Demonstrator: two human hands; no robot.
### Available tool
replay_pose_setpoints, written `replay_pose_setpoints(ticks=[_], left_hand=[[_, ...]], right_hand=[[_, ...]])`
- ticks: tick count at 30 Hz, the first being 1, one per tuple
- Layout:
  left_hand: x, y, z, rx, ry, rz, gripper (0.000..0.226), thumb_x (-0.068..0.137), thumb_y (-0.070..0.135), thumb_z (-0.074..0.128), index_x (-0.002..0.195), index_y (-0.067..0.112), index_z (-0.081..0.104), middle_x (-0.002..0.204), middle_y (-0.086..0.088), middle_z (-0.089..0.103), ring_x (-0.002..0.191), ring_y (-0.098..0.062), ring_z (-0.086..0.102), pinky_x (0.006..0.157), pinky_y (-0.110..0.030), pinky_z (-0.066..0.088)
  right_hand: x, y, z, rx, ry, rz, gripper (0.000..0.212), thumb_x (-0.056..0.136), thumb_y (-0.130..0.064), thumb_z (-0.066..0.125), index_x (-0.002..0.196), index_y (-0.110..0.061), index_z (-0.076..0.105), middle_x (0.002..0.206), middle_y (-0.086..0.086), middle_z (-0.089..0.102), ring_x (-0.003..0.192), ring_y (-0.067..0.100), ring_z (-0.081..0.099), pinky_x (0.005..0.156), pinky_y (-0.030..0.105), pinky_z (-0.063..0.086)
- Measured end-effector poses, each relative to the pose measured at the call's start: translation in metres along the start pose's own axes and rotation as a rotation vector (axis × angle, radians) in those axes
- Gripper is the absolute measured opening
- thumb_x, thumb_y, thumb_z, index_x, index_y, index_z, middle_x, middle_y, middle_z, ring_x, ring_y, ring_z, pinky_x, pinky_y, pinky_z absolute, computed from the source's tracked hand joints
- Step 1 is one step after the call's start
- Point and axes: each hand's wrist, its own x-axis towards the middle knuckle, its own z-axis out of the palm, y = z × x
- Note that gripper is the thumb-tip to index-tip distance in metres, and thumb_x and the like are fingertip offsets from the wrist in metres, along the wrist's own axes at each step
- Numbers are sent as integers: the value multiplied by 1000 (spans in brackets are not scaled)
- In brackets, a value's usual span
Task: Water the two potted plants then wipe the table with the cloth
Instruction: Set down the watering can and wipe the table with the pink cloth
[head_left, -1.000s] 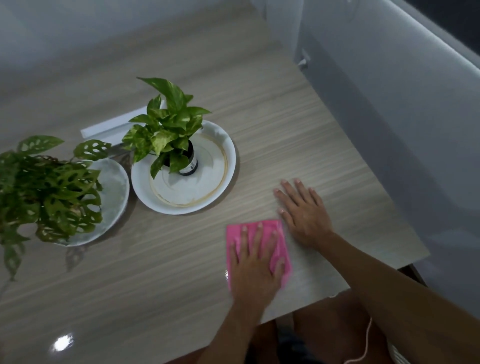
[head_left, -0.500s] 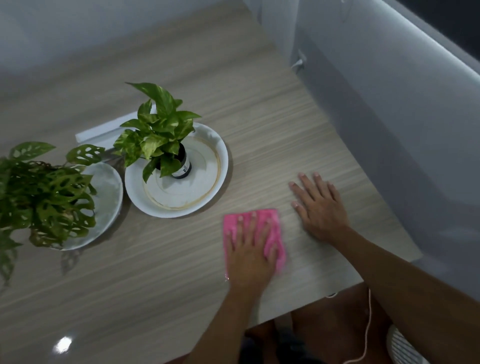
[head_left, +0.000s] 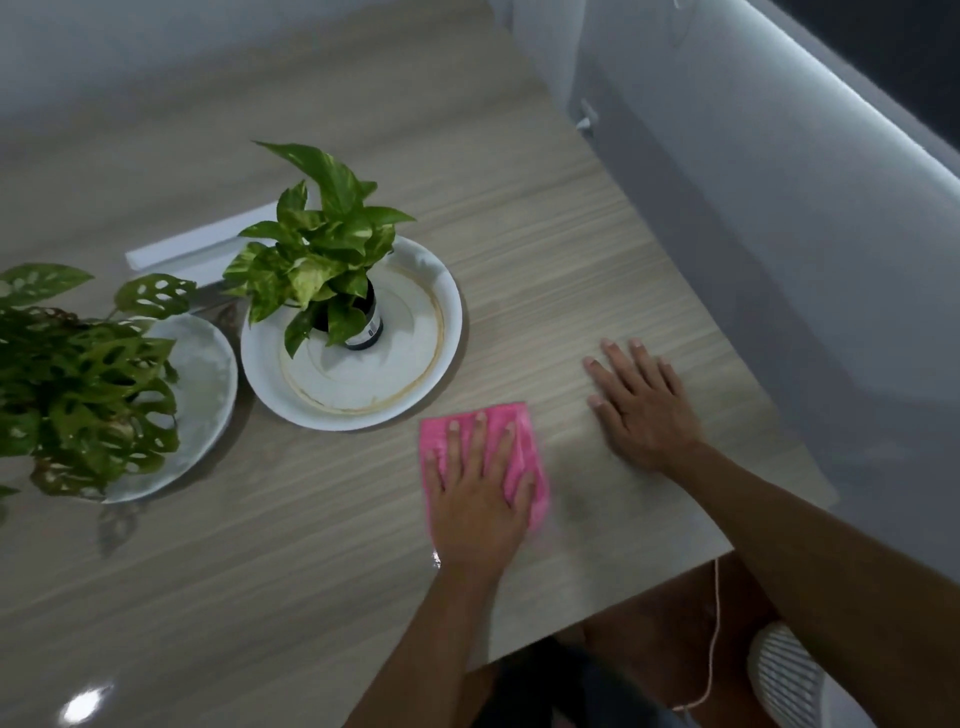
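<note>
Both grips apart: left hand (head_left: 480, 501) flat on cloth (head_left: 439, 431), right hand (head_left: 644, 410) flat on bench (head_left: 571, 260); wiping farther risks cloth hitting the plate (head_left: 453, 312) and toppling the small plant (head_left: 322, 244).

Pale grey wall (head_left: 779, 270) with a bright light strip (head_left: 852, 96)

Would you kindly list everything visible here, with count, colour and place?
table: one, pale wood grain, fills the view
leafy plant: one, green, dark pot, centre-left
white plate: one, under that pot
holey-leaf plant: one, dark green, far left
pale plate: one, grey-white, under it
flat strip: one, white, behind the plants
cloth: one, pink, near edge
cord: one, pinkish, hanging below the table edge
slatted object: one, white, bottom right
left hand: one, flat on the cloth
right hand: one, flat on the table, right of the cloth
</note>
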Motion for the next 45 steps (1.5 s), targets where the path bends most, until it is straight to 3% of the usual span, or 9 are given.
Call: replay_pose_setpoints(ticks=[6, 12, 16, 20, 26, 29, 35, 41, 45], left_hand=[[-76, 28, 0, -87, -69, -60, 69, 92, 58, 46, 155, 31, 35, 164, -9, 28, 152, -41, 19, 116, -65, 21], [-17, 32, 1, -16, 7, -83, 68, 97, 58, 40, 158, 34, 22, 167, -4, 20, 154, -35, 13, 118, -61, 21], [-37, 18, -2, -9, 43, -301, 68, 96, 54, 38, 157, 27, 28, 165, -9, 24, 153, -39, 17, 119, -62, 17], [-49, 97, 8, -70, -67, -164, 69, 92, 56, 46, 155, 29, 34, 164, -9, 28, 151, -43, 18, 118, -65, 18], [24, 84, 12, 1, -1, -157, 66, 101, 58, 28, 160, 35, 9, 169, -3, 8, 155, -33, 4, 121, -59, 15], [2, 86, 13, -11, 38, -270, 66, 100, 56, 28, 159, 29, 19, 168, -5, 13, 154, -36, 9, 120, -62, 17], [28, 180, 24, -134, -4, 120, 67, 95, 65, 39, 156, 43, 23, 169, 2, 14, 154, -36, 11, 118, -63, 15], [75, 84, 5, 26, 37, -214, 65, 102, 58, 24, 160, 32, 12, 168, -5, 9, 155, -35, 4, 123, -58, 9], [-11, 129, 12, -52, -16, -160, 69, 93, 56, 48, 155, 31, 35, 166, -7, 24, 152, -41, 18, 116, -65, 22]], right_hand=[[-1, -2, -4, -16, 7, 12, 56, 98, -52, 24, 152, -36, 26, 163, -3, 19, 149, 28, 14, 116, 50, 19], [0, 2, -4, 0, -14, -14, 55, 99, -51, 25, 153, -37, 21, 164, -4, 15, 150, 27, 8, 117, 49, 16], [8, 9, -14, 52, 15, -32, 54, 96, -48, 31, 147, -31, 39, 158, -2, 33, 144, 29, 28, 108, 48, 28], [50, 19, -28, 108, 84, -110, 53, 96, -46, 32, 139, -24, 52, 149, 0, 48, 135, 28, 42, 103, 43, 31], [152, 24, -41, 51, -129, -279, 59, 98, -58, 17, 152, -34, 25, 164, -4, 13, 151, 27, 2, 118, 46, 9], [180, 24, -44, 48, -170, -299, 57, 100, -58, 18, 154, -38, 15, 165, -7, 0, 150, 23, -10, 118, 44, -2], [192, 28, -36, 33, -234, -326, 59, 98, -62, 15, 153, -44, 3, 164, -10, -9, 149, 20, -16, 118, 43, -7], [192, 34, -34, 24, -197, -357, 59, 99, -60, 18, 153, -43, 3, 164, -11, -7, 150, 19, -14, 119, 43, -4], [192, 38, -34, 45, -194, -364, 62, 94, -65, 11, 153, -45, 3, 164, -13, -7, 150, 18, -13, 118, 42, -4]])
